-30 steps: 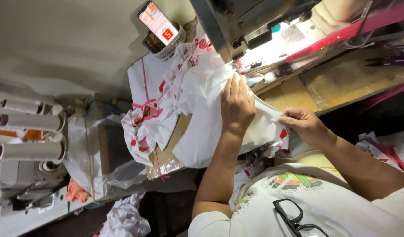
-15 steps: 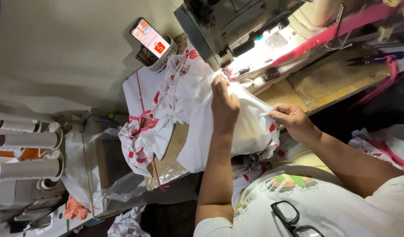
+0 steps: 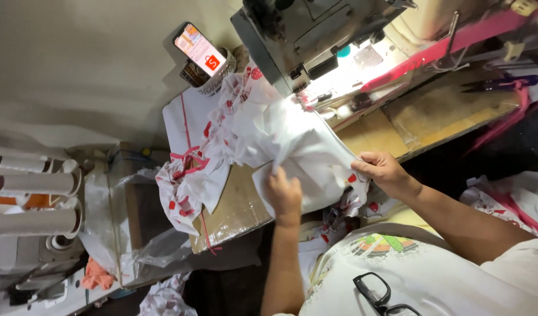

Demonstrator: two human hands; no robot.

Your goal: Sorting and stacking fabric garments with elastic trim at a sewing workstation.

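Observation:
A white cloth with a red print (image 3: pixel 292 146) lies bunched on the wooden table (image 3: pixel 239 205) in front of a sewing machine (image 3: pixel 315 29). My left hand (image 3: pixel 283 193) grips a fold of the cloth near the table's front edge. My right hand (image 3: pixel 383 169) pinches the cloth's right edge, pulling it taut between the two hands. Part of the cloth runs under the machine's lit needle area (image 3: pixel 333 88).
A phone (image 3: pixel 200 50) leans in a small basket behind the cloth. Scissors (image 3: pixel 497 85) lie on the machine's far side. Large thread cones (image 3: pixel 35 184) stand at the left, over plastic bags (image 3: pixel 122 234). More printed cloth (image 3: pixel 514 205) is piled at the right. Black glasses (image 3: pixel 380 292) hang on my shirt.
My left hand has slid down the cloth from near the machine toward my body. My right hand has stayed on the cloth's right edge.

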